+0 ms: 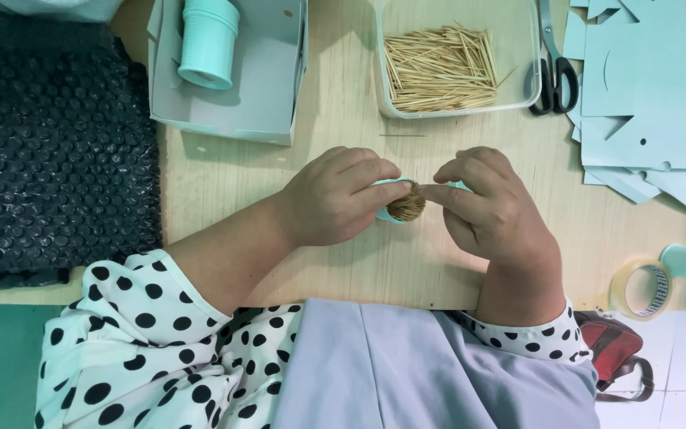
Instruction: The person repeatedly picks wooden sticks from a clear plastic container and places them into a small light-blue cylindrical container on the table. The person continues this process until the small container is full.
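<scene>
Our left hand grips a small cup of toothpicks; our right hand pinches them. They seem light and brittle. Best held by the cup's wall.

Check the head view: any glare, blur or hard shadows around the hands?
Head view: even, soft light; faint shadows under left hand and right hand; no glare on the clear toothpick tub; toothpick holder sharp, no motion blur.
</scene>
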